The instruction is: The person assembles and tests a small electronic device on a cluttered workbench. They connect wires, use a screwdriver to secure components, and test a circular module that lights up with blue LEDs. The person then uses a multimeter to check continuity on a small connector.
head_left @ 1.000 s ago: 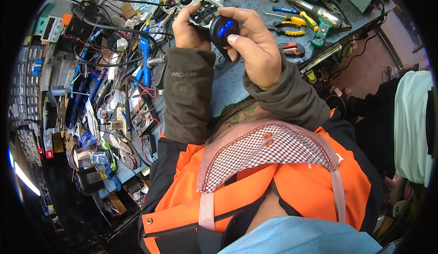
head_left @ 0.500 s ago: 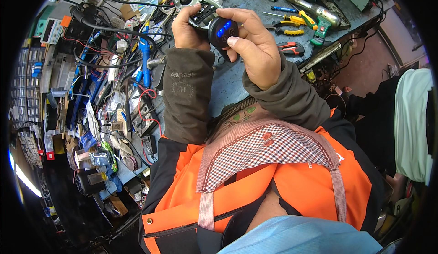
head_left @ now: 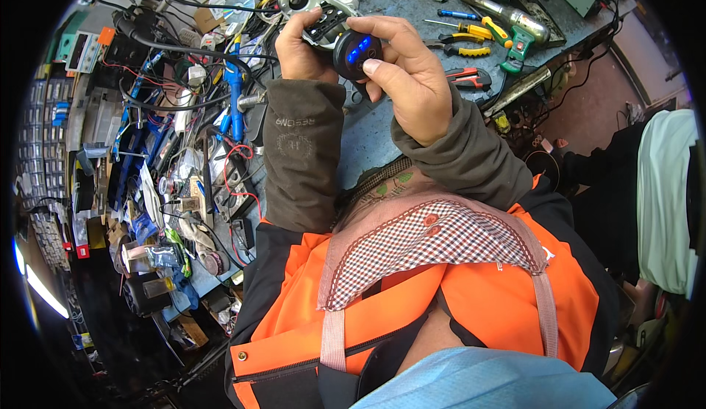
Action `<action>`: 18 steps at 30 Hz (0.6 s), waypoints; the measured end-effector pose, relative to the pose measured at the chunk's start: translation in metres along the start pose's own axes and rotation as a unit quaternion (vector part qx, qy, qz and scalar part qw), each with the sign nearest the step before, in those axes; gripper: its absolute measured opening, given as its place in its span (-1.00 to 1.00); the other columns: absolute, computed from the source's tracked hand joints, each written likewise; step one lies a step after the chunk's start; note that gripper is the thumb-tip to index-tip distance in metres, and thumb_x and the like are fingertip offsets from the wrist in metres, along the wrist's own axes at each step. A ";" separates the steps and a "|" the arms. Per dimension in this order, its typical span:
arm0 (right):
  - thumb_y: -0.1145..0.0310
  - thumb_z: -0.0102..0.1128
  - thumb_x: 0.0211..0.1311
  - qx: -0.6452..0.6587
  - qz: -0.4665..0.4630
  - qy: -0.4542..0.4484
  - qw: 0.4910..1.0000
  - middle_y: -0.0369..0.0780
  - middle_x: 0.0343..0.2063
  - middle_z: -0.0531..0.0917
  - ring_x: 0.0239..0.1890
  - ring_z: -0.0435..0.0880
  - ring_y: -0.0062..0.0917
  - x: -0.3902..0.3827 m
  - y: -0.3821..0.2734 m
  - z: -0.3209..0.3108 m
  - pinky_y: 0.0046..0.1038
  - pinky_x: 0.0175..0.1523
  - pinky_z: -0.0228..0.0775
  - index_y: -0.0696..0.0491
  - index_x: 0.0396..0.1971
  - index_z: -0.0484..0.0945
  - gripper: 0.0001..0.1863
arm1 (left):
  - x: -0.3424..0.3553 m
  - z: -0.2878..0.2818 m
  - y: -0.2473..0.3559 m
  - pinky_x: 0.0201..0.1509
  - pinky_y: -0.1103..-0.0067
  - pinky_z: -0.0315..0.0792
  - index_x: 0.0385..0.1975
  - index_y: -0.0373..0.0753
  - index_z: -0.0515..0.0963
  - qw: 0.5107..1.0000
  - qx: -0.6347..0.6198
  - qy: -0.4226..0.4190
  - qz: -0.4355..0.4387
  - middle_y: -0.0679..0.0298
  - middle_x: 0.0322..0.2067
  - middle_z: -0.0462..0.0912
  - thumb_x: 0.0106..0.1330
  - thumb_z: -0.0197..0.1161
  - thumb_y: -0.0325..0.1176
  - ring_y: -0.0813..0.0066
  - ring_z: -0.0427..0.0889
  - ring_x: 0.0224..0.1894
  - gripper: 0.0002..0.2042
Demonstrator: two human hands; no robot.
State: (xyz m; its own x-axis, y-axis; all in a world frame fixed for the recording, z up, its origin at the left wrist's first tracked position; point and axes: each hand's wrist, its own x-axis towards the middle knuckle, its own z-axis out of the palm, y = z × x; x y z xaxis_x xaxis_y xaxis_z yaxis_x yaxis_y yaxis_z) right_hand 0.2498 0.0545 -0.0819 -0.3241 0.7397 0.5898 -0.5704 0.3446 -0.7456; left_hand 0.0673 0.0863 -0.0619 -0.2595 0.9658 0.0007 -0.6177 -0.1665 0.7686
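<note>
Round black panel (head_left: 358, 55), a row of blue lights lit on its face, up in front of me over the counter (head_left: 371, 133). It sits against the near right end of a silver-grey casing (head_left: 328, 21) with dark parts inside and a round ring at its far end. Can't tell whether panel and casing are joined.

My right hand (head_left: 415, 85) pinches the panel: thumb tip on the lower right of its face, index finger arched over to its top edge, the other fingers partly hidden behind. My left hand (head_left: 305, 52) is curled round the casing's left side, thumb up along it; most of those fingers are out of sight, so their exact hold can't be told.

Right of my hands, on the counter: red-and-black cutter (head_left: 468, 78) just beside my right wrist, yellow-handled pliers (head_left: 468, 51) beyond it, green tool (head_left: 519, 49) further right, silver cylinder (head_left: 507, 16) behind these.

Left of my left sleeve: upright blue tool (head_left: 235, 89), loop of red wire (head_left: 228, 177), thick black cables, mixed clutter. Small drawers (head_left: 44, 130) at far left. Pale green cloth (head_left: 665, 203) hangs far right.
</note>
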 end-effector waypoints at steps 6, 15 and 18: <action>0.66 0.01 0.37 0.005 0.000 0.013 1.000 -0.22 0.12 0.53 -0.38 0.51 -0.73 0.000 0.001 0.003 -0.67 -0.28 0.42 0.17 0.30 0.49 -0.50 | 0.000 0.001 0.000 -0.05 0.33 0.68 -0.15 -0.28 0.61 1.000 0.001 -0.004 -0.011 0.16 -0.23 0.73 0.30 0.30 -0.21 0.23 0.73 -0.22 -0.72; 0.64 0.02 0.37 0.005 0.000 0.003 1.000 -0.21 0.11 0.54 -0.41 0.51 -0.73 -0.001 0.001 -0.001 -0.67 -0.28 0.42 0.17 0.31 0.48 -0.50 | -0.002 0.003 0.000 0.01 0.35 0.61 -0.20 -0.27 0.60 1.000 -0.009 -0.001 -0.016 0.20 -0.28 0.74 0.31 0.27 -0.30 0.27 0.73 -0.21 -0.80; 0.64 0.02 0.37 -0.004 0.005 0.006 1.000 -0.22 0.11 0.54 -0.39 0.52 -0.74 -0.001 0.000 0.000 -0.68 -0.28 0.42 0.16 0.31 0.48 -0.50 | -0.001 0.001 0.001 -0.01 0.34 0.63 -0.17 -0.28 0.61 1.000 -0.007 -0.004 -0.011 0.18 -0.26 0.75 0.30 0.27 -0.27 0.26 0.74 -0.21 -0.78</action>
State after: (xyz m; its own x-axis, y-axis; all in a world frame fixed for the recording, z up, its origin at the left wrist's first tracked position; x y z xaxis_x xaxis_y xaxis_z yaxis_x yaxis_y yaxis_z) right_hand 0.2505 0.0538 -0.0828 -0.3214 0.7496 0.5786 -0.5612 0.3414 -0.7540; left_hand 0.0678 0.0856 -0.0609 -0.2392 0.9709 -0.0102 -0.6331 -0.1480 0.7598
